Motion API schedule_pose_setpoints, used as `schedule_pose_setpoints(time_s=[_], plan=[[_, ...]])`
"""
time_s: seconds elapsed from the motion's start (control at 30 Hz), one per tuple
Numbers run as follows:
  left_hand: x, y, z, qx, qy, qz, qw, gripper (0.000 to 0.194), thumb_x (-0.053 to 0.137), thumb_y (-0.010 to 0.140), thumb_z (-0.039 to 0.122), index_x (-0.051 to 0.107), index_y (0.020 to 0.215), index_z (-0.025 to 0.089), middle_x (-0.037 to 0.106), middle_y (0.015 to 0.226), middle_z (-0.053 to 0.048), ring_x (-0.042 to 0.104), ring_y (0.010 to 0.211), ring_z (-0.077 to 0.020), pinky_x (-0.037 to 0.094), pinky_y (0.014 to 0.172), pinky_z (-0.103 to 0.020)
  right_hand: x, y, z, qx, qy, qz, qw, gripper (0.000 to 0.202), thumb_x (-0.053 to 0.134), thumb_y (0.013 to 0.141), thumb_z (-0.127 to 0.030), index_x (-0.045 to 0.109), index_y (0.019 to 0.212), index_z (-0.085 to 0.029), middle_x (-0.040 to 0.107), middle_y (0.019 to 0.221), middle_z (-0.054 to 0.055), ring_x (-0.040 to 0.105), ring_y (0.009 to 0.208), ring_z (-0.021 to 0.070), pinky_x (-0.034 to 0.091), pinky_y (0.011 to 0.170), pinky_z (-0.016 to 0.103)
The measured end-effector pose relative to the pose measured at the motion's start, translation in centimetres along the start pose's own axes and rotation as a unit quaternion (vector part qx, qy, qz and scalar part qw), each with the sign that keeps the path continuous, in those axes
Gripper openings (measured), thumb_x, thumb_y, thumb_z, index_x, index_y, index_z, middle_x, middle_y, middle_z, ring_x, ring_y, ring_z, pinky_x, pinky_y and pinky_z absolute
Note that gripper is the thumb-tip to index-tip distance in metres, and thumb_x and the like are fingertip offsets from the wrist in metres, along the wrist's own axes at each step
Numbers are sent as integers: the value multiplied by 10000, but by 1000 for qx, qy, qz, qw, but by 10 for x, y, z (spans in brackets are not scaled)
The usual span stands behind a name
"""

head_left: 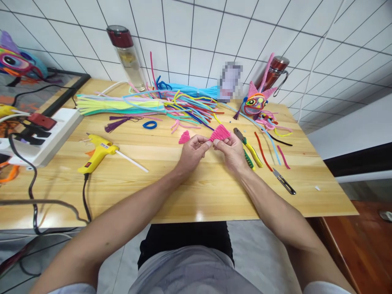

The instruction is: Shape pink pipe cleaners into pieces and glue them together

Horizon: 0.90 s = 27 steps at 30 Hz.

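Pink ribbed piece (221, 132) held over the worktop (196, 198)

The left hand (193, 152) pinches its left corner; the right hand (234, 154) grasps it between thumb and fingers. A smaller pink piece (184, 137) lies just beside the left hand, pliers (252, 152) by the right. Farther left, I see a yellow glue gun (98, 152), its label (104, 145) too small to read.

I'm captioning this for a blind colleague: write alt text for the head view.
A person's left hand and right hand hold a ridged pink piece above a wooden table; a smaller piece lies near the left hand. A yellow glue gun lies to the left, pliers and snips to the right, and colourful pipe cleaners behind.
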State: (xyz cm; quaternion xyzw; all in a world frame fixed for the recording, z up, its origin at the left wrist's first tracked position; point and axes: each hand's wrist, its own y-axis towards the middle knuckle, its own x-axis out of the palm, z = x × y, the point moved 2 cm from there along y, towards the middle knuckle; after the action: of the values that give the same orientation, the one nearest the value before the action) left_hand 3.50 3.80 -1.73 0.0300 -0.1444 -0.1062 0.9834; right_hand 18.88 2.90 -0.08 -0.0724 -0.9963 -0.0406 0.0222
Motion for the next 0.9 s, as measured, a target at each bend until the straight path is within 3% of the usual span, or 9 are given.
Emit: schedule_pose_setpoints(time_s=[0.27, 0.43, 0.63, 0.9], plan=[[0, -2, -6, 25, 41, -2, 999, 302, 830, 818, 453, 714, 875, 180, 591, 644, 30, 424, 535, -81, 312, 525, -247, -2, -1, 1, -30, 7, -16, 999, 440, 911, 728, -463, 599, 949, -244, 678, 810, -36, 618, 714, 143, 532, 717, 316], [-1, -7, -5, 34, 103, 8, 994, 208, 786, 864, 391, 749, 928, 195, 447, 554, 66, 325, 503, -84, 224, 507, -257, -6, 0, 0, -65, -47, 3, 997, 477, 882, 747, -380, 567, 1085, -261, 695, 854, -36, 638, 718, 149, 547, 720, 316], [-4, -5, -7, 39, 121, 25, 992, 197, 744, 856, 373, 720, 845, 178, 578, 635, 28, 459, 568, -98, 345, 566, -250, -9, -1, 5, -87, -138, 11, 987, 558, 867, 767, -360, 582, 1238, -269, 723, 954, 8, 682, 754, 190, 592, 745, 362], [-1, -6, -2, 24, 71, 28, 997, 232, 751, 813, 390, 716, 819, 161, 717, 786, -23, 616, 718, -133, 491, 688, -259, -5, -5, 6, -71, -113, -11, 991, 590, 854, 796, -378, 562, 1294, -257, 718, 1077, 48, 709, 889, 206, 616, 838, 378]])
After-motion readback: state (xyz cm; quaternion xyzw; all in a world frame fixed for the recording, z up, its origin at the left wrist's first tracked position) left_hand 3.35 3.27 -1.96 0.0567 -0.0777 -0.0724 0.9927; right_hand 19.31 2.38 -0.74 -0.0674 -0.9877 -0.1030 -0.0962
